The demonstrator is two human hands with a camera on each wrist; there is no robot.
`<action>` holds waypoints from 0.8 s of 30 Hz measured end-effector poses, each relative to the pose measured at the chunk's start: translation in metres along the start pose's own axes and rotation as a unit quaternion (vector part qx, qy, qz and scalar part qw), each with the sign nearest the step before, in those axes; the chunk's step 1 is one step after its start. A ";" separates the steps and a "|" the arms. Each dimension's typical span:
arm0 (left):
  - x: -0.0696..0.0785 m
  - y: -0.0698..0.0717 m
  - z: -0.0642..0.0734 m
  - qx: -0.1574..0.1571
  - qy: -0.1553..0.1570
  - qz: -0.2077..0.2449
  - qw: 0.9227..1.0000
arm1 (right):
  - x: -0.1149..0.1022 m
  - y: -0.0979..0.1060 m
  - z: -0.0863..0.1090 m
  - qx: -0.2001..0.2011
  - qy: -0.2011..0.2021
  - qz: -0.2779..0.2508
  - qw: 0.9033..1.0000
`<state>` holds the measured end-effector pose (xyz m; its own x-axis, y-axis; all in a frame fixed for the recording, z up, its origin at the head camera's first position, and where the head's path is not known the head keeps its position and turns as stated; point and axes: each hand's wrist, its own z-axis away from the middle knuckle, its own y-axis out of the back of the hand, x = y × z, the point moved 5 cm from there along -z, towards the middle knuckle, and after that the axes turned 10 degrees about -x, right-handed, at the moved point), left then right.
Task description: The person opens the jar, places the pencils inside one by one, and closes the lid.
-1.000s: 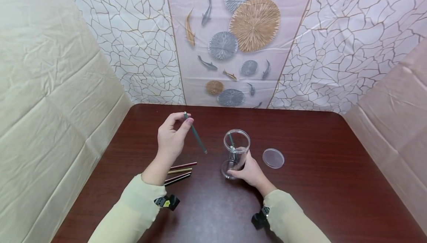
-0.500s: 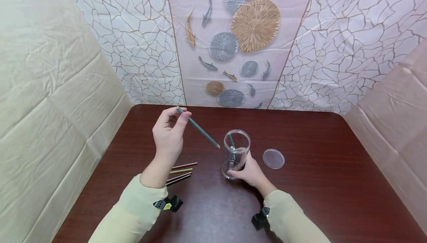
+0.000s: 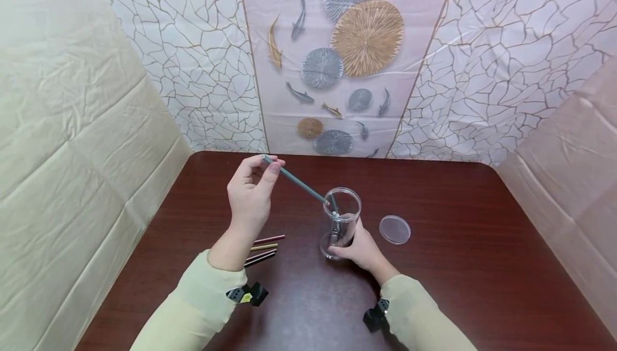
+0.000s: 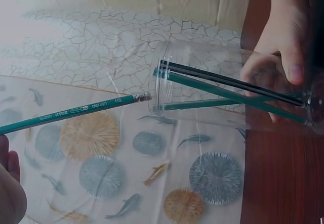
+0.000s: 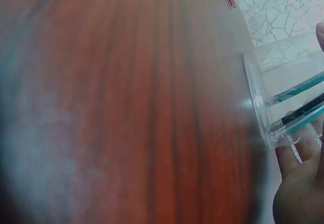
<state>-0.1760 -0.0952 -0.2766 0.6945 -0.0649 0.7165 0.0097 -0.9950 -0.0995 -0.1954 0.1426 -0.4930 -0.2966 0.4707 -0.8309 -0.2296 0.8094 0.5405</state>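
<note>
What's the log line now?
right hand: grips clear jar; left hand: pinches green pencil, metal end at jar mouth; in jar: black pencil, two green pencils; lid: on table

Three pencils (image 4: 212, 90) are standing in the jar (image 3: 342, 221) on the table (image 3: 458, 265), the right hand (image 3: 362, 246) gripping its near right side. The lid (image 3: 395, 229) is lying right, loose pencils (image 3: 265, 246) left. The left hand (image 3: 250, 195) is holding another pencil (image 3: 301, 183) beside its mouth.

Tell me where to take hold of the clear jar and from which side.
Grip the clear jar, probably, round its lower wall from the right, as the right hand does: its tall body is roughly upright, and the left hand points a green pencil at its open mouth from the left.
</note>
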 end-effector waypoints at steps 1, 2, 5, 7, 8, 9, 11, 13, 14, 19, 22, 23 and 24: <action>0.000 -0.001 0.000 -0.005 -0.004 -0.004 1.000 | 0.000 0.000 0.000 0.002 0.000 -0.001 1.000; 0.001 -0.003 0.000 -0.011 -0.009 -0.004 1.000 | 0.000 0.001 0.000 0.003 0.001 -0.002 1.000; 0.002 -0.008 0.000 -0.036 -0.022 -0.002 0.999 | 0.000 0.001 0.000 0.005 0.001 -0.003 1.000; 0.004 -0.013 0.000 -0.060 -0.033 -0.004 0.998 | 0.001 0.002 0.000 0.005 0.001 -0.003 1.000; 0.004 -0.016 0.000 -0.075 -0.039 -0.009 0.996 | 0.001 0.001 0.000 0.004 0.000 -0.003 1.000; 0.005 -0.019 0.001 -0.090 -0.047 -0.020 0.995 | 0.001 0.002 0.000 0.004 0.001 -0.004 1.000; 0.007 -0.024 0.001 -0.119 -0.066 -0.049 0.989 | 0.000 0.002 0.000 0.004 0.004 -0.007 1.000; 0.009 -0.030 0.002 -0.145 -0.085 -0.080 0.983 | 0.000 0.002 0.000 0.005 0.007 -0.008 1.000; 0.010 -0.032 0.003 -0.155 -0.095 -0.096 0.979 | 0.000 0.002 0.000 0.005 0.008 -0.009 1.000; 0.012 -0.043 0.006 -0.188 -0.137 -0.136 0.963 | 0.001 0.002 0.000 0.006 0.002 -0.011 1.000; 0.011 -0.049 0.006 -0.202 -0.154 -0.144 0.956 | 0.001 0.002 0.000 0.006 0.000 -0.014 1.000; 0.010 -0.051 0.007 -0.208 -0.159 -0.145 0.954 | 0.001 0.002 0.000 0.006 -0.001 -0.014 1.000; 0.010 -0.053 0.007 -0.213 -0.164 -0.145 0.952 | 0.000 0.002 0.000 0.006 0.000 -0.014 1.000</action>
<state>-0.1646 -0.0431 -0.2695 0.8952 0.1758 0.4096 -0.0079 -0.9125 0.4089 -0.1962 0.1444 -0.4922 -0.2911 0.4481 -0.8453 -0.2264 0.8262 0.5159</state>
